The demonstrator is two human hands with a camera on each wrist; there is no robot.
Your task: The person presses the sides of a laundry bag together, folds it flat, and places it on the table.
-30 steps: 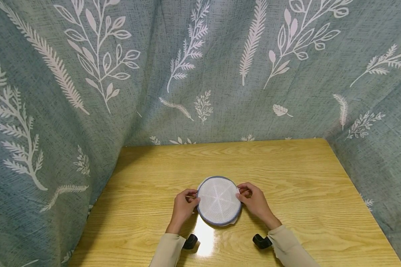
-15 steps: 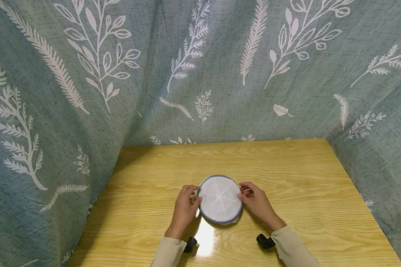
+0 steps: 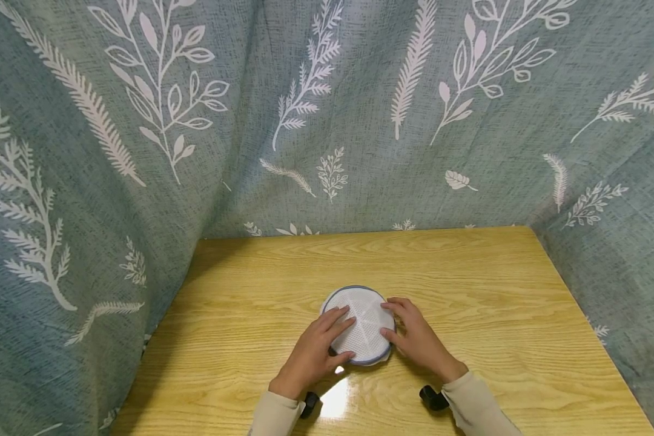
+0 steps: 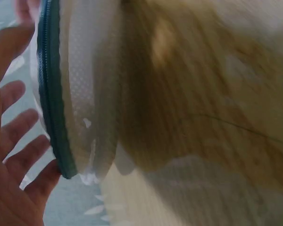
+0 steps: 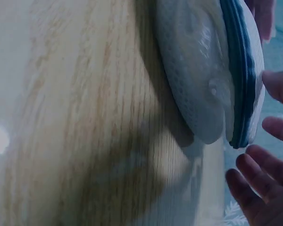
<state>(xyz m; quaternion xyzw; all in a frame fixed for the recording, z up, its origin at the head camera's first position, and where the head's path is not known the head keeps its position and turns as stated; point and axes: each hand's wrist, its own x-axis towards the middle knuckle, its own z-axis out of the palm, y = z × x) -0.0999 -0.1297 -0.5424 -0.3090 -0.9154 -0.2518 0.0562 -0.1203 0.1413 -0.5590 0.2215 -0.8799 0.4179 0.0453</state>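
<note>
A round white mesh laundry bag (image 3: 363, 300) with a blue-edged rim lies on the wooden table, near the front. Over its left side my left hand (image 3: 315, 352) is spread, fingers fairly straight and fingertips on the mesh top. My right hand (image 3: 418, 339) is at the bag's right edge, its fingertips resting at the rim without curling round it. In the left wrist view a blue-green zipper (image 4: 52, 99) runs along the bag's side. The right wrist view shows the bag's rounded mesh underside, with the right-hand fingers (image 5: 262, 181) beside the zipper band.
The wooden table (image 3: 251, 272) extends around the bag on all sides. A leaf-patterned blue-green curtain (image 3: 370, 175) hangs behind the table and along both sides. Dark wrist-worn pieces (image 3: 433, 398) stick out inward from the sleeves.
My left hand has moved from the bag's left rim onto its top, fingers spread. The right fingertips have shifted slightly inward over the edge. The bag has moved slightly right.
</note>
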